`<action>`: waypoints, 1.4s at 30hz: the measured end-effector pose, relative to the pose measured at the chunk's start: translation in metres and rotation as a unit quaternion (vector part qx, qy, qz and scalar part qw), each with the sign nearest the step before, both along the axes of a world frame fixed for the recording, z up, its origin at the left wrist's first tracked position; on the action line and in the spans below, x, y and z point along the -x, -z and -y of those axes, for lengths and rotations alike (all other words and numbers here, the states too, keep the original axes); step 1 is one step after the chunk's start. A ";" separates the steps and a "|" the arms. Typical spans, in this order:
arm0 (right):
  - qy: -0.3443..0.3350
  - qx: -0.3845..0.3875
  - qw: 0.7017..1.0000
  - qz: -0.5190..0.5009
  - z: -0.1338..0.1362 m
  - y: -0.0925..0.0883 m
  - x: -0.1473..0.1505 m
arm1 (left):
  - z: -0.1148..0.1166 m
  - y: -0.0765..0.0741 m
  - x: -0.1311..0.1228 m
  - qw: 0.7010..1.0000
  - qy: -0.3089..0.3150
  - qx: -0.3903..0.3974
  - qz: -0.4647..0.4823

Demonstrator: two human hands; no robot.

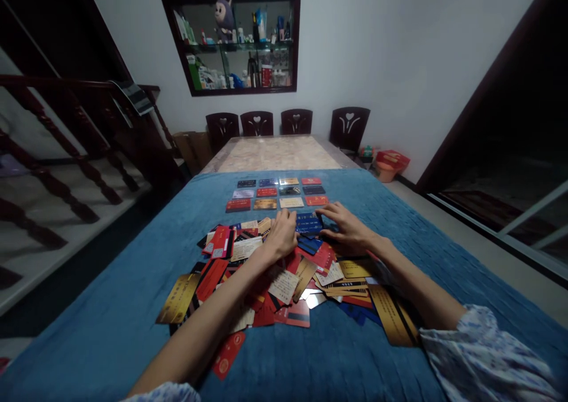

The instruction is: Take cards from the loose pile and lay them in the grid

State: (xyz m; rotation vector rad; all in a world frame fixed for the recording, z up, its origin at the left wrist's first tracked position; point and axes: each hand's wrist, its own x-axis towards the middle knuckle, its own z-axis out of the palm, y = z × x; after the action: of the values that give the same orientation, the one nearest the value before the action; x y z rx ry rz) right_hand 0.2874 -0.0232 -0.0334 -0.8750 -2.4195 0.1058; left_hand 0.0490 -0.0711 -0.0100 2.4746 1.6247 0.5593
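A loose heap of plastic cards point(284, 284) in red, gold, blue and black lies on a blue cloth point(110, 331). Beyond it, cards are laid out in neat rows point(279, 192). My left hand point(281, 236) rests on the far edge of the heap, fingers curled at the left edge of a dark blue card point(309, 223). My right hand point(344, 227) lies flat with fingers spread, its fingertips touching the right side of the same blue card. The card lies flat between both hands.
The cloth covers the near part of a long table point(275, 154) with a bare stone top beyond. Several dark chairs point(257, 123) stand at its far end. A wooden stair railing point(66, 154) runs along the left. A wall shelf point(235, 35) holds bottles.
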 end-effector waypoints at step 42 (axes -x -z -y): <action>-0.022 0.029 0.985 0.166 -0.083 -0.036 0.071 | -0.072 -0.035 0.072 0.988 0.027 0.047 -0.143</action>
State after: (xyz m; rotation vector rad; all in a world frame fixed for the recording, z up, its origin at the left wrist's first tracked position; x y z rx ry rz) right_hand 0.2165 0.0598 0.0026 -0.9267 -2.7589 0.0498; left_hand -0.0226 0.0014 0.0246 2.6140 1.6254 0.1199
